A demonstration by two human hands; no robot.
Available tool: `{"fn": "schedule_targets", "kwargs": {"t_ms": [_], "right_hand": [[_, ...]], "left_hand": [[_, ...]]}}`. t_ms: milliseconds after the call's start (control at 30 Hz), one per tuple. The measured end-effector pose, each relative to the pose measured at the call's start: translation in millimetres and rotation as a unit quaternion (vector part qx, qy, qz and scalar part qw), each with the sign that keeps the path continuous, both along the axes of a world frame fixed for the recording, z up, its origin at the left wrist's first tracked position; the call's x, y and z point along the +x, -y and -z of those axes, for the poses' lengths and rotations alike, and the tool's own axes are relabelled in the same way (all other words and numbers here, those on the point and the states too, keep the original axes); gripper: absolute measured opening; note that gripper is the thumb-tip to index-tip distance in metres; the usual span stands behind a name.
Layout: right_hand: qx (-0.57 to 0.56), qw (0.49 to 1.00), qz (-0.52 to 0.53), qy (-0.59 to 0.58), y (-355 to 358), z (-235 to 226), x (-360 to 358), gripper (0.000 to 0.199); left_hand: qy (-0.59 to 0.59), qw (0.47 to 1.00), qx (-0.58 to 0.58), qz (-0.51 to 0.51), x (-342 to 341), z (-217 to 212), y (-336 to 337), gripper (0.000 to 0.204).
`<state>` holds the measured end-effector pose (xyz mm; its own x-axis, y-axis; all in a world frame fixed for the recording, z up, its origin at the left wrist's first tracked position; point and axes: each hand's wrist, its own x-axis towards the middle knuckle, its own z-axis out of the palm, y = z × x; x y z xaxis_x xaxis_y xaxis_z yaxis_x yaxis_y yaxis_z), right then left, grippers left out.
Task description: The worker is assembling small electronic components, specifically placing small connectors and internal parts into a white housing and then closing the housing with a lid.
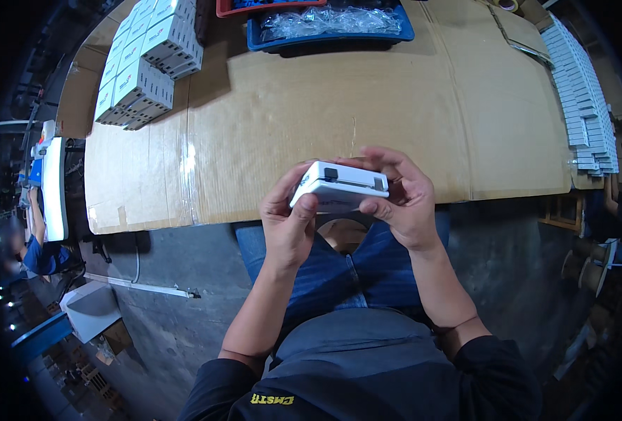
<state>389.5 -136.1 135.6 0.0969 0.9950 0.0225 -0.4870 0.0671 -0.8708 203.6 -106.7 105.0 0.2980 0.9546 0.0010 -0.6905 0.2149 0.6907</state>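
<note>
Between my two hands is a small white box (339,199), held tilted just above the table's near edge. Its upper side shows a black square and a dark slot. My left hand (287,219) grips the left end, with the thumb on the near face and the fingers behind. At the right end, my right hand (408,203) has its thumb against the lower corner. Its fingers curve over the far side, and the index finger is raised and slightly blurred.
Cardboard covers the table (325,112). Stacked white boxes (142,63) stand at the far left, and a tall stack of thin white boxes (579,98) at the right. A blue tray (255,43) of clear plastic pieces and a red tray (228,12) sit at the back. Another person (44,254) works far left.
</note>
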Motion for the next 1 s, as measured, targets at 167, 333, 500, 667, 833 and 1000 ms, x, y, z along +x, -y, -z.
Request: {"fn": "schedule_targets", "kwargs": {"t_ms": [167, 333, 500, 667, 833, 1000], "right_hand": [[0.032, 0.999, -0.032, 0.017, 2.2, 11.3, 4.3, 0.047], [0.03, 0.998, -0.034, 0.038, 5.8, 4.4, 3.3, 0.045], [0.107, 0.991, -0.056, 0.061, 5.1, 7.8, 8.2, 0.041], [0.147, 0.98, -0.033, 0.133, 4.2, 7.4, 12.0, 0.039], [0.163, 0.973, -0.019, 0.16, 3.3, 10.6, 12.5, 0.035], [0.124, 0.985, -0.02, 0.122, 4.1, 9.4, 11.5, 0.035]], "left_hand": [[-0.128, 0.985, 0.112, -0.018, -2.4, -9.0, -4.7, 0.06], [-0.27, 0.952, 0.132, 0.06, -13.3, -13.7, -9.8, 0.054], [-0.192, 0.965, 0.17, 0.064, -7.2, -10.1, -6.2, 0.046], [-0.148, 0.971, 0.176, 0.06, -3.1, -8.2, -4.0, 0.042], [-0.161, 0.965, 0.196, 0.064, -4.3, -7.0, -7.0, 0.04], [-0.181, 0.96, 0.203, 0.066, -2.9, -11.4, -7.3, 0.038]]}}
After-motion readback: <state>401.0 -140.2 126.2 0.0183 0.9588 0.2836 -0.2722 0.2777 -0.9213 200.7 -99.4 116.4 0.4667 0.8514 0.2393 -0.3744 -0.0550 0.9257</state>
